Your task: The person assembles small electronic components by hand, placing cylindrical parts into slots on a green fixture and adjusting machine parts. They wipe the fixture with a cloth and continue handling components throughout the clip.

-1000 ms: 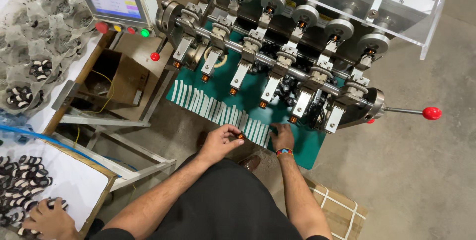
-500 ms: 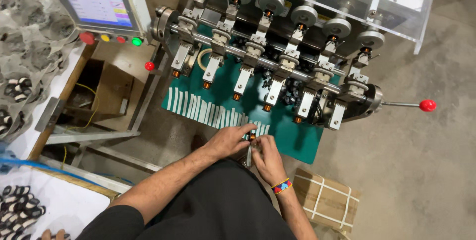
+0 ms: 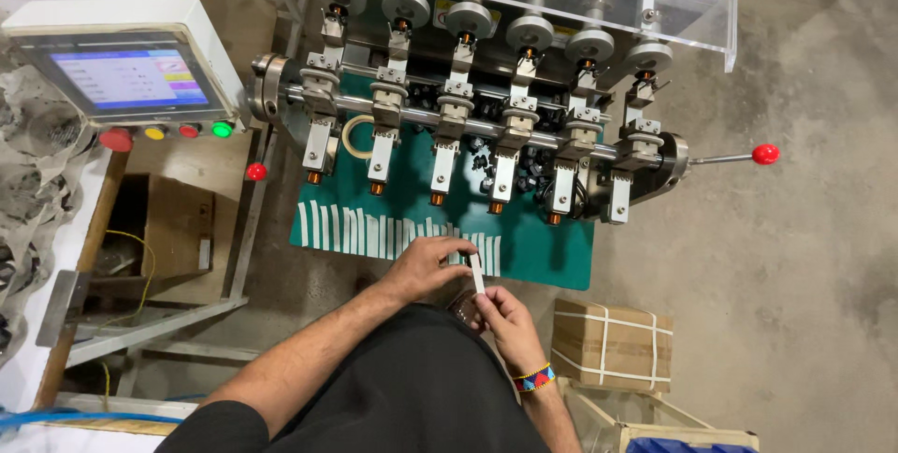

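Your right hand (image 3: 500, 315) pinches the white strip (image 3: 477, 273) upright, long axis toward the machine; your left hand (image 3: 426, 266) grips its top.

The left hand (image 3: 426, 266) hides whatever its fingers pinch; the blue crate (image 3: 692, 445) at lower right is cut off, and the dark parts (image 3: 528, 165) behind the spindles are perhaps too small to identify.

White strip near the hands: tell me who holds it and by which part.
Both hands pinch the white strip: the right hand grips its lower end, the left hand meets its upper end. It stands nearly upright over the green mat.
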A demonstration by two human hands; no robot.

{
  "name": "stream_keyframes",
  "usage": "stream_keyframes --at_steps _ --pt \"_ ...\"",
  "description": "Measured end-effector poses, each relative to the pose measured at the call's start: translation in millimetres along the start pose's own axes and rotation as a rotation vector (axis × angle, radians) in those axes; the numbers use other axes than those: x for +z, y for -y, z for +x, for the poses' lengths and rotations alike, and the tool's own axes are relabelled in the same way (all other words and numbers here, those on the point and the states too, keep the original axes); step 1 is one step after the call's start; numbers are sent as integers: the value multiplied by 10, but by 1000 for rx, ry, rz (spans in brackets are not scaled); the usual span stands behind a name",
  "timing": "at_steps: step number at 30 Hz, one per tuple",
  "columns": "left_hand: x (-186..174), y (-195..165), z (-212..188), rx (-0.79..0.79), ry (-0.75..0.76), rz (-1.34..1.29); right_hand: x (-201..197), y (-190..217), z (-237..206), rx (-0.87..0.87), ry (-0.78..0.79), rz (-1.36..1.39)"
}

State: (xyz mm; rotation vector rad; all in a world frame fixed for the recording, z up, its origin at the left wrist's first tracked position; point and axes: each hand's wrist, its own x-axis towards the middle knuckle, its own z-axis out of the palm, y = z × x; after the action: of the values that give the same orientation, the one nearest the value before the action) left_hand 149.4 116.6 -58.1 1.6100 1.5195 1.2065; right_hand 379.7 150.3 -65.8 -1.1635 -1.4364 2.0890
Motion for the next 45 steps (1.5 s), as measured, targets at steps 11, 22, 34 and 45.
stream_keyframes --at_steps 11,22,34,45 --pt "171 293 -46 -782 390 -959 227 565 42 -630 -403 -987" --pt "287 -288 140 -220 139 -185 -356 303 162 -133 -230 -99" --pt "1106 146 135 -464 393 104 -1121 264 295 -161 115 -758" --pt "1442 -514 1443 -463 -322 -302 -1812 21 851 -146 -246 -1116"
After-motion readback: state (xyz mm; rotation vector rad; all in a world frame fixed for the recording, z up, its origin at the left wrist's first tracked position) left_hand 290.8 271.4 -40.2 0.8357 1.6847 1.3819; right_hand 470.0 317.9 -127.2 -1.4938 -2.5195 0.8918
